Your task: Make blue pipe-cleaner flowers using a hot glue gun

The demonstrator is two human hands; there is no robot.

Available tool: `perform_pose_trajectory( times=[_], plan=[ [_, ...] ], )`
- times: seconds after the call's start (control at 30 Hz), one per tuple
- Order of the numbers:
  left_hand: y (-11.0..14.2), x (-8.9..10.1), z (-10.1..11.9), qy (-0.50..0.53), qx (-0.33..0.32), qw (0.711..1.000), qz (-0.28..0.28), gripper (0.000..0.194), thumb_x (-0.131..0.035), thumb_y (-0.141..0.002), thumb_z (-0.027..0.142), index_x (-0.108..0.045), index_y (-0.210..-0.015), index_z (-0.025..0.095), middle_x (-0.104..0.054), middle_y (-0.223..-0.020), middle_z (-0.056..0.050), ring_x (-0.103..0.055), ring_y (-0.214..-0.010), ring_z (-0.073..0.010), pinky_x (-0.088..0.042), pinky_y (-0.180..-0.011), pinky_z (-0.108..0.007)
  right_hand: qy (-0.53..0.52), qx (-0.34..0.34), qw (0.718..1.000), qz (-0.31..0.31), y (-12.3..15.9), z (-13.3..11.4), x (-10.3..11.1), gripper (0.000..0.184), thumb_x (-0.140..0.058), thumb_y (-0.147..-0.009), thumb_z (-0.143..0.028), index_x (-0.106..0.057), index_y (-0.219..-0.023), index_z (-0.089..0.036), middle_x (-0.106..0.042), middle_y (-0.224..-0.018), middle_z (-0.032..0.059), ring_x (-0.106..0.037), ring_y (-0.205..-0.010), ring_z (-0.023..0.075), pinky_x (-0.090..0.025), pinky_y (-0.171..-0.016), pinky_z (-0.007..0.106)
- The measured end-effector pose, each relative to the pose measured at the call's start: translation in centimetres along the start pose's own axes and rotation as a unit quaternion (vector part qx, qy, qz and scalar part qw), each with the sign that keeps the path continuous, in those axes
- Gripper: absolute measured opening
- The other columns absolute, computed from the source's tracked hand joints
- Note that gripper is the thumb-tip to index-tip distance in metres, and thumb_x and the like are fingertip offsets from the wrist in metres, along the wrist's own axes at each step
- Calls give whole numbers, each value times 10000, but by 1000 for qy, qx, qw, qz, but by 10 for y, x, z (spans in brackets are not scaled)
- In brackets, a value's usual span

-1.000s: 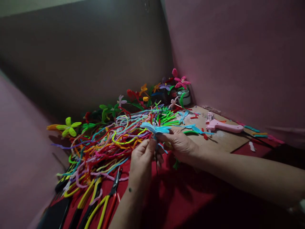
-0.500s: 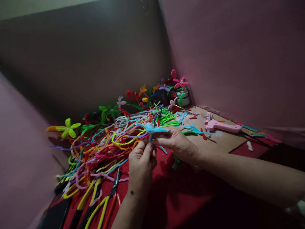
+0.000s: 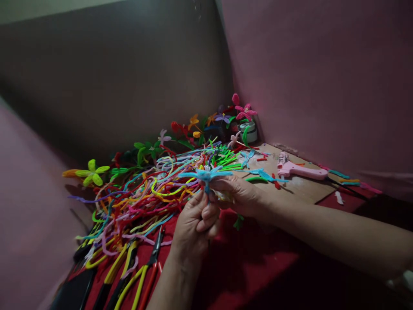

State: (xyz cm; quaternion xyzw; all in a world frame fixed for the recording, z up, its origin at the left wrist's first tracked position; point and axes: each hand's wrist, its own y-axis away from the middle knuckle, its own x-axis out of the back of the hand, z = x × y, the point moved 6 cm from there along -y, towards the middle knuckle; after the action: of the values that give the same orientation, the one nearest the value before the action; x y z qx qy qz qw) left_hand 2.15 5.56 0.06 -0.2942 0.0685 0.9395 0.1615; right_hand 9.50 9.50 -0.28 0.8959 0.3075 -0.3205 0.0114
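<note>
A light blue pipe cleaner flower (image 3: 206, 174) is held up over the near edge of the pile, its petals spread sideways. My left hand (image 3: 196, 221) is closed around its stem from below, thumb and fingers pinched together. My right hand (image 3: 240, 192) comes in from the right, with thumb and fingers closed on the flower's base just under the petals. Beyond both hands lies a tangled heap of coloured pipe cleaners (image 3: 138, 202). More light blue pipe cleaner petals (image 3: 263, 174) rest on the board to the right.
A pink glue gun (image 3: 303, 170) lies on a wooden board (image 3: 300, 190). Yellow-handled pliers (image 3: 116, 265) and scissors (image 3: 154, 254) are at the front left on red cloth (image 3: 245, 258). Finished flowers (image 3: 92, 173) line the wall, with a small jar (image 3: 248, 131) in the corner.
The blue flower has turned more upright, with petals now showing on both sides. My left hand has shifted slightly right and curled its fingers further around the stem.
</note>
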Motion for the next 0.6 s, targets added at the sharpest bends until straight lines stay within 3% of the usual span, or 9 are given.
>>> perform_pose_trajectory(
  times=[0.13, 0.2, 0.27, 0.37, 0.47, 0.53, 0.6],
  plan=[
    [-1, -2, -2, -18, 19, 999, -19, 148, -592, -780, 273, -557, -733, 137, -310, -451, 108, -74, -306, 8, -195, -272, -114, 4, 26, 999, -31, 0, -3, 0, 137, -672, -681, -281, -637, -688, -149, -579, -589, -15, -473, -512, 70, -270, -471, 201],
    [-1, -1, 1, -93, -3, 996, 14, 224, -582, -780, 344, -555, -709, 134, -381, -467, 82, -174, -299, 0, -218, -293, -132, 10, 33, 999, -9, -1, -4, 3, 128, -674, -681, -275, -627, -672, -156, -553, -560, -29, -446, -482, 62, -250, -455, 201],
    [1, 2, 8, -210, -64, 973, 75, 268, -552, -791, 397, -558, -709, 141, -476, -512, 40, -321, -329, -31, -273, -333, -162, 11, 44, 999, 27, -1, -6, 5, 125, -676, -676, -279, -627, -674, -164, -532, -547, -39, -415, -463, 59, -227, -439, 206],
    [9, 3, 19, -400, -172, 883, 176, 215, -587, -765, 380, -589, -810, 169, -543, -576, 21, -444, -432, -79, -341, -426, -196, 17, 64, 996, 62, -1, -7, 6, 123, -683, -661, -275, -641, -682, -162, -498, -538, -47, -360, -453, 51, -207, -432, 211],
    [16, 1, 24, -515, -242, 788, 233, 139, -578, -777, 321, -597, -766, 184, -485, -559, 33, -416, -487, -81, -330, -483, -196, 43, 66, 995, 69, 0, -4, 6, 135, -675, -679, -285, -653, -710, -155, -430, -519, -56, -289, -447, 44, -173, -427, 215],
    [16, 2, 24, -512, -250, 788, 234, 191, -549, -798, 317, -552, -667, 179, -426, -542, 40, -366, -480, -72, -299, -467, -190, 56, 59, 995, 65, -1, -2, 7, 147, -665, -697, -298, -653, -729, -155, -395, -515, -61, -244, -441, 42, -150, -426, 221],
    [13, 6, 22, -445, -213, 843, 213, 265, -546, -799, 343, -478, -606, 175, -361, -516, 56, -302, -441, -57, -251, -421, -183, 58, 45, 995, 62, -1, 0, 9, 160, -672, -693, -308, -649, -752, -161, -394, -526, -63, -228, -441, 42, -144, -426, 222]
  ],
)
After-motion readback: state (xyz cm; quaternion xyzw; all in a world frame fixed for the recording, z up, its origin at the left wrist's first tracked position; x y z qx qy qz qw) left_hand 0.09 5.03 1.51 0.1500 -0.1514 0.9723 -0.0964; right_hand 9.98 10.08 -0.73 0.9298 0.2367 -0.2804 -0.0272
